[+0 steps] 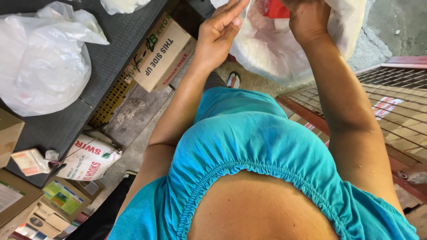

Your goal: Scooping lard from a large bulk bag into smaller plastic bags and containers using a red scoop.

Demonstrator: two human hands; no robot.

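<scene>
Both hands are working at the bag [284,49], a large translucent white plastic sack hanging at the top of the view, in front of the person's teal top [249,146]. The left hand [220,31] is resting against the bag's left edge with its palm showing, fingers straight and close together, thumb tucked across the palm; whether it is pinching the plastic cannot be told. The right hand [307,18] is gripping the bag's upper part in a closed fist, knuckles toward the camera, its fingertips cut off by the frame edge. Something red [276,9] is showing inside the bag, between the two hands.

Left of the bag, a cardboard box [162,53] is leaning on the edge of a dark table [111,58]. Farther left of the bag, on that table, a second white plastic bag [44,58] is lying bunched. Below the box, a printed white sack [89,158] is sitting on the concrete floor. Right of the bag, a red-framed metal grate [396,106] is lying flat. A sandalled foot [233,80] is peeking out just under the bag.
</scene>
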